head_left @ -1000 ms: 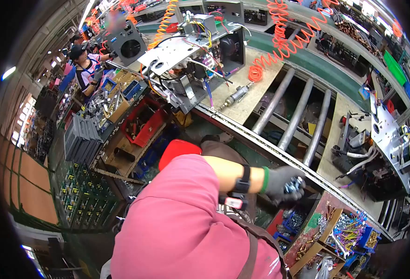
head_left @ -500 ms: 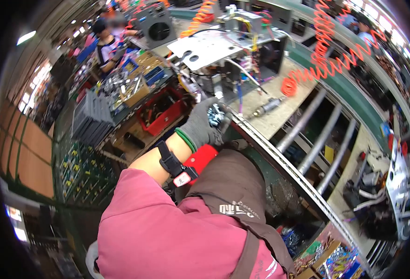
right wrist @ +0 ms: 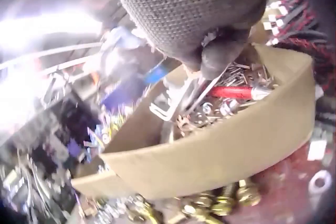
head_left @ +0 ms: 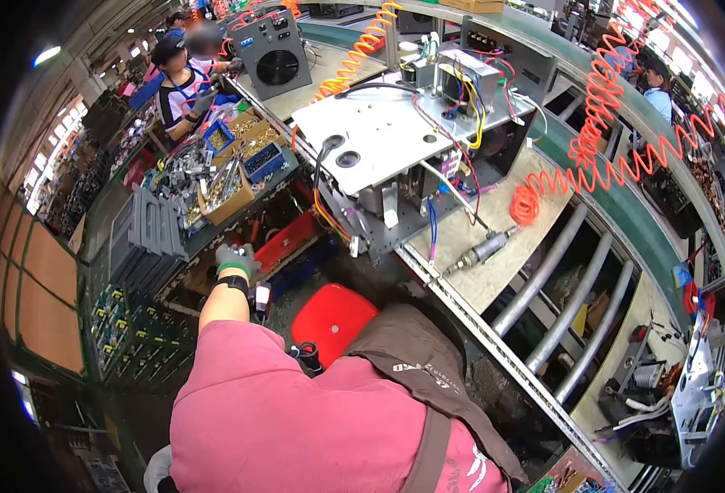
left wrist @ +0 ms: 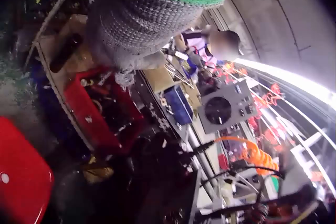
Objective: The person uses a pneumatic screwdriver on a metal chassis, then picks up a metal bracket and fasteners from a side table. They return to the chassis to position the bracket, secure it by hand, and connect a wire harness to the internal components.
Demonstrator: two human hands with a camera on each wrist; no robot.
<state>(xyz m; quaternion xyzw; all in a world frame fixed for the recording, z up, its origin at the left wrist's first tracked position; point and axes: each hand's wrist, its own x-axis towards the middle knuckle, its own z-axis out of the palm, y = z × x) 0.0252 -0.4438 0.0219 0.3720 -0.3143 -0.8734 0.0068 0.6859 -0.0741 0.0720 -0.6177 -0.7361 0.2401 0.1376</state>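
Observation:
The gloved left hand (head_left: 237, 261) is curled round small shiny metal parts (head_left: 246, 250) beside the shelf under the left bench. In the left wrist view, this hand (left wrist: 134, 29) is above a red bin (left wrist: 84, 106), its fingers partly hidden. The gloved right hand (right wrist: 194, 19) is over a cardboard box (right wrist: 220, 155) of metal pieces, in the right wrist view only. Its curled fingertips pinch a thin metal piece (right wrist: 207, 94); the exact grip is partly hidden. A red-handled item (right wrist: 231, 92) lies in the box.
A wired metal assembly (head_left: 379, 135) stands on the bench near a power tool (head_left: 481, 251) on a coiled orange hose (head_left: 524, 205). Metal rollers (head_left: 572, 304) lie to the right. A red stool (head_left: 333, 316) stands below. Another person (head_left: 183, 90) is at the far left.
The left hand with its metal parts has moved from the right across to the far left, past the bench edge. The head view has shifted, bringing the wired assembly closer to the middle.

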